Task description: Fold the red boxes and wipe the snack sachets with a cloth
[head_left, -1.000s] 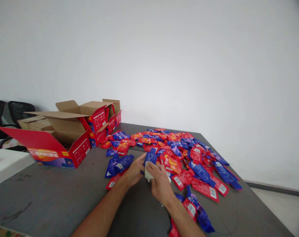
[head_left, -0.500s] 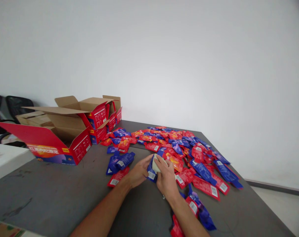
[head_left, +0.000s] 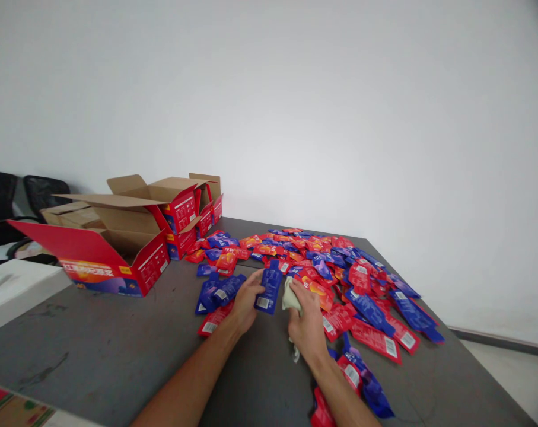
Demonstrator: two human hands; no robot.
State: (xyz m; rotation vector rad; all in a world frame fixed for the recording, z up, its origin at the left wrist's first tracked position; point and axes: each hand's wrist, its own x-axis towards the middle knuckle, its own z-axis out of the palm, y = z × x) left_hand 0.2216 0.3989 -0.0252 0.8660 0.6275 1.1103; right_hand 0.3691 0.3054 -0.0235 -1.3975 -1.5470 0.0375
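My left hand (head_left: 244,299) pinches a blue sachet (head_left: 269,289) by its edge and holds it just above the dark grey table (head_left: 95,350). My right hand (head_left: 306,323) is closed on a pale crumpled cloth (head_left: 290,298), right beside that sachet. A small stack of blue sachets (head_left: 217,292) lies to the left of my left hand, with a red sachet (head_left: 213,322) under my left wrist. A wide heap of red and blue sachets (head_left: 340,267) spreads from the table's middle to its right side.
Several open red cardboard boxes (head_left: 117,249) stand at the table's left rear. Black chairs (head_left: 10,201) sit behind them. A white surface (head_left: 10,287) lies at far left. More sachets (head_left: 362,385) lie by my right forearm. The table's right edge drops to the floor (head_left: 509,367).
My hands have drawn apart: the left now holds the blue sachet out flat to the left, and the right has pulled the cloth off it to the right.
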